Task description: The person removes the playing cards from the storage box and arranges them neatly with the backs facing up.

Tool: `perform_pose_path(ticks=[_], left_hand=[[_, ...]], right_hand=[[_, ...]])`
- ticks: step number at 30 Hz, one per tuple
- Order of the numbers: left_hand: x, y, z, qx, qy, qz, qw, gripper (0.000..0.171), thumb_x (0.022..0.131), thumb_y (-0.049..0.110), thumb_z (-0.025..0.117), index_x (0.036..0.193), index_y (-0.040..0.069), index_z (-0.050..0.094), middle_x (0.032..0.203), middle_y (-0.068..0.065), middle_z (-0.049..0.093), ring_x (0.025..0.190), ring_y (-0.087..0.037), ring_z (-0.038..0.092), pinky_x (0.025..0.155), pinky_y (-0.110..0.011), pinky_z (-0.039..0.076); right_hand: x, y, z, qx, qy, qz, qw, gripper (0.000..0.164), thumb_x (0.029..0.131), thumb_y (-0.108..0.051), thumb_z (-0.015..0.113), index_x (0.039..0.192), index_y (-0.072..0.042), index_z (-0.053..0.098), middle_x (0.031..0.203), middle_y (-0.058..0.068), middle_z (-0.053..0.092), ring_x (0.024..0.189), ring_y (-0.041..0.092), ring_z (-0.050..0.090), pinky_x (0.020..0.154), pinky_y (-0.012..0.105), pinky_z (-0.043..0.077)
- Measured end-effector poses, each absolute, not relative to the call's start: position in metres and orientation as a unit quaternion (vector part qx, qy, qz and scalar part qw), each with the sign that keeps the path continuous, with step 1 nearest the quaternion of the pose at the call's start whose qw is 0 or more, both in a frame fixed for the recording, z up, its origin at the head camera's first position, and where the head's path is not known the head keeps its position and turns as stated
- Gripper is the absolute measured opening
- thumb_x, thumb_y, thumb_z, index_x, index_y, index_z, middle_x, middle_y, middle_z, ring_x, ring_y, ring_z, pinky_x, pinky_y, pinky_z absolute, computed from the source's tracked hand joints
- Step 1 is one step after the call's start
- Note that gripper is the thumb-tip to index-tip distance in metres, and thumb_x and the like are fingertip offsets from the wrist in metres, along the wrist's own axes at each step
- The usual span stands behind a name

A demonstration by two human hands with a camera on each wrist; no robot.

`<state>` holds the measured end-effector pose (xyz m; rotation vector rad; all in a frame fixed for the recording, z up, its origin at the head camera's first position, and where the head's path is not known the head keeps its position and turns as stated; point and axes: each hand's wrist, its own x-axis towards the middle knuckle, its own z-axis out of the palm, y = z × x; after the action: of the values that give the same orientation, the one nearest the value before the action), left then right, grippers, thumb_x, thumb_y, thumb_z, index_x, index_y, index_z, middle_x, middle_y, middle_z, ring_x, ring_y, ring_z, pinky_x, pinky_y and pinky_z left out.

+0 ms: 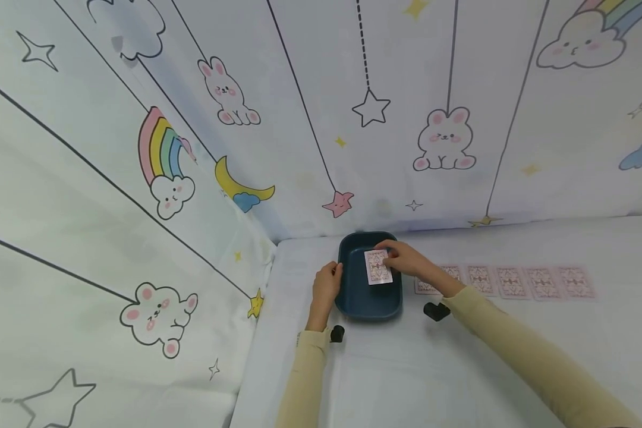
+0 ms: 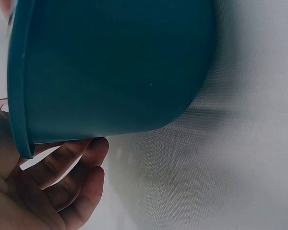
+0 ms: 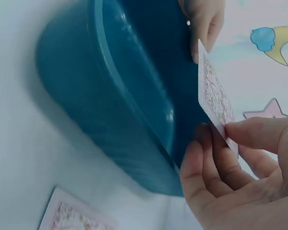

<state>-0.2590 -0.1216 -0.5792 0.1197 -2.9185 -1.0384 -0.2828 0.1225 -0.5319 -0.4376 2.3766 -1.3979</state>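
A dark teal plastic basin (image 1: 369,306) stands on the white table. At its left rim is my left hand (image 1: 326,285), holding the edge; in the left wrist view its fingers (image 2: 89,191) curl against the outer wall. Over the basin my right hand (image 1: 406,258) pinches a playing card (image 1: 377,266), patterned back facing up. The right wrist view shows the card (image 3: 216,91) tilted, with the thumb on its patterned side and fingers beneath, just above the basin's rim. The basin's floor is partly hidden by the card and hand.
To the right, a row of several face-down playing cards (image 1: 510,282) lies on the white cloth (image 1: 460,368), one partly behind my right wrist. A white curtain (image 1: 310,119) with cartoon bunnies and stars hangs behind and at the left of the table.
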Motion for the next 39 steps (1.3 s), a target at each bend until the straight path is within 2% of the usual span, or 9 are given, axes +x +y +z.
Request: perform_pose_path(ticks=[7,12,21,25,39], left_hand=[[-0.259,-0.121,-0.579,0.043,-0.943,-0.329,0.015,0.033,0.106,0.033,0.049,0.084,0.011,0.058,0.068,-0.002,0.047,0.057,-0.015,0.044,0.051,-0.027,0.031],[-0.259,-0.121,-0.58,0.043,-0.944,-0.326,0.017,0.033,0.106,0.033,0.049,0.085,0.01,0.06,0.068,-0.002,0.047,0.058,-0.016,0.044,0.052,-0.028,0.031],[-0.26,-0.123,-0.582,0.046,-0.945,-0.324,0.016,0.033,0.106,0.032,0.049,0.082,0.01,0.056,0.068,-0.002,0.048,0.057,-0.016,0.044,0.051,-0.028,0.031],[-0.259,-0.123,-0.583,0.045,-0.944,-0.327,0.014,0.035,0.106,0.032,0.049,0.079,0.011,0.053,0.067,-0.002,0.047,0.056,-0.016,0.044,0.051,-0.028,0.031],[-0.262,-0.122,-0.583,0.045,-0.944,-0.328,0.015,0.035,0.106,0.033,0.048,0.08,0.011,0.053,0.067,-0.001,0.046,0.057,-0.015,0.043,0.051,-0.028,0.03]], right_hand=[[-0.276,0.147,-0.525,-0.159,0.841,-0.486,0.177,0.044,0.1,-0.008,0.056,0.144,-0.005,0.048,0.106,0.02,0.064,0.09,0.025,0.061,0.081,0.044,0.056],[-0.274,0.163,-0.522,-0.155,0.848,-0.477,0.174,0.044,0.101,-0.009,0.056,0.144,-0.006,0.048,0.109,0.021,0.064,0.09,0.026,0.06,0.084,0.05,0.055],[-0.271,0.186,-0.52,-0.16,0.844,-0.487,0.16,0.045,0.1,-0.006,0.057,0.144,-0.003,0.048,0.097,0.018,0.062,0.085,0.025,0.058,0.083,0.051,0.056],[-0.27,0.197,-0.521,-0.167,0.847,-0.48,0.158,0.045,0.1,-0.007,0.057,0.144,-0.002,0.047,0.091,0.015,0.061,0.083,0.025,0.058,0.081,0.047,0.057],[-0.263,0.25,-0.531,-0.161,0.85,-0.481,0.141,0.044,0.101,-0.009,0.056,0.143,0.0,0.046,0.096,0.013,0.063,0.085,0.018,0.061,0.079,0.044,0.058]])
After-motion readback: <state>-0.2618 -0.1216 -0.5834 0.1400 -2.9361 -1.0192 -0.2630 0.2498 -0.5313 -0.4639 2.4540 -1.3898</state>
